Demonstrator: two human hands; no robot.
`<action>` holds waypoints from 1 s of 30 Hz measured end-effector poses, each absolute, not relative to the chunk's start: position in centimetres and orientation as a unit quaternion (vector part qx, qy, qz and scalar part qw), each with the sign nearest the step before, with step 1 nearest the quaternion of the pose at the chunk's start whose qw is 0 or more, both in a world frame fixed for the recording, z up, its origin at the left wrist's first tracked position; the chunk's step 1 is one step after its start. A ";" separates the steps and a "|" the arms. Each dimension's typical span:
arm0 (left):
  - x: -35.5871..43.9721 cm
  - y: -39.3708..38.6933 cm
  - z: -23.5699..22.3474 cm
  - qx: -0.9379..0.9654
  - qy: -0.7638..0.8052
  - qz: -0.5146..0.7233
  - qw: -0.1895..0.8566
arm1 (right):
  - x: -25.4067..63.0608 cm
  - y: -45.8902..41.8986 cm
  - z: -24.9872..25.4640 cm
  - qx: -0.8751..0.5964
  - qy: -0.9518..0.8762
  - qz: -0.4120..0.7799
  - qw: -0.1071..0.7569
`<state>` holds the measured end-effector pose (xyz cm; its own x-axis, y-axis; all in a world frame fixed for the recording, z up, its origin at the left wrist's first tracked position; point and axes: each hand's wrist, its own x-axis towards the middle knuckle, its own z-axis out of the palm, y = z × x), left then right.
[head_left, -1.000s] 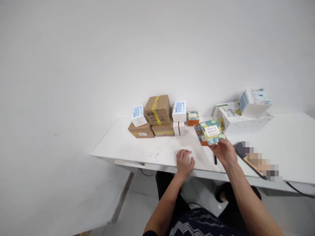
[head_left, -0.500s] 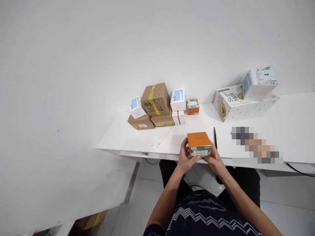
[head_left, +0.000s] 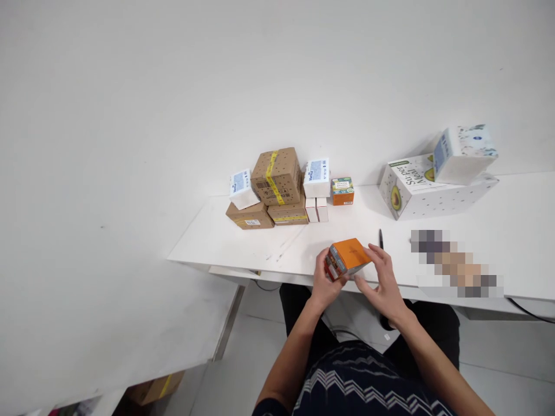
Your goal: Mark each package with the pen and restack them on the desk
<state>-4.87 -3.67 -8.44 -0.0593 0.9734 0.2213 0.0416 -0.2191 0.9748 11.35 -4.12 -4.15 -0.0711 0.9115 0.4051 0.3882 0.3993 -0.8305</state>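
Observation:
An orange-topped box (head_left: 350, 254) with printed sides is tilted and turned above the front edge of the white table (head_left: 243, 248). My left hand (head_left: 326, 286) grips its left side, thumb at the near lower edge. On the other side, my right hand (head_left: 384, 286) is open, thumb and fingers spread around the box's right end; whether a fingertip touches it I cannot tell. Just beyond that hand lies a black pen (head_left: 381, 238). A similar orange box (head_left: 343, 193) stands at the back by the wall.
Brown cartons with yellow tape (head_left: 277, 176) are stacked at back left, with white tissue packs (head_left: 316, 176) and small white boxes (head_left: 316, 210). At right, a tissue pack (head_left: 463, 153) rests on a white avocado-print box (head_left: 433, 190). A blurred patch (head_left: 455, 260) covers something near the right front.
The box has turned, so that a different printed side faces left and its front label no longer shows. My right hand has loosened from it and spread its fingers. My left hand keeps hold.

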 end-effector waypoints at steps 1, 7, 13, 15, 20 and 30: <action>-4.9 -3.6 -8.6 0.556 0.472 0.559 0.395 | 11.2 -4.1 -4.1 -0.482 -0.694 0.243 0.477; -4.3 -3.6 -8.6 0.608 0.515 0.540 0.271 | 9.8 -3.3 -5.2 -0.517 -0.691 0.241 0.444; -3.9 -4.1 -8.0 0.618 0.526 0.531 0.244 | 10.1 -1.1 -5.2 -0.563 -0.529 0.363 0.521; -4.2 -4.3 -8.1 0.613 0.506 0.533 0.291 | 10.7 -0.2 -4.9 -0.558 -0.453 0.448 0.531; -5.3 -4.0 -8.3 0.566 0.448 0.561 0.405 | 11.4 0.7 -4.1 -0.511 -0.342 0.571 0.544; -6.9 -2.5 -7.8 0.531 0.358 0.501 0.582 | 10.7 -0.1 -4.1 -0.419 -0.238 0.717 0.503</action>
<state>-6.85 -2.48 -7.81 0.2408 0.9637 0.1155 -0.2028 -0.0664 0.9770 10.67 -0.10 -4.06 -0.1432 0.9215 -0.3611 -0.5223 -0.3803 -0.7633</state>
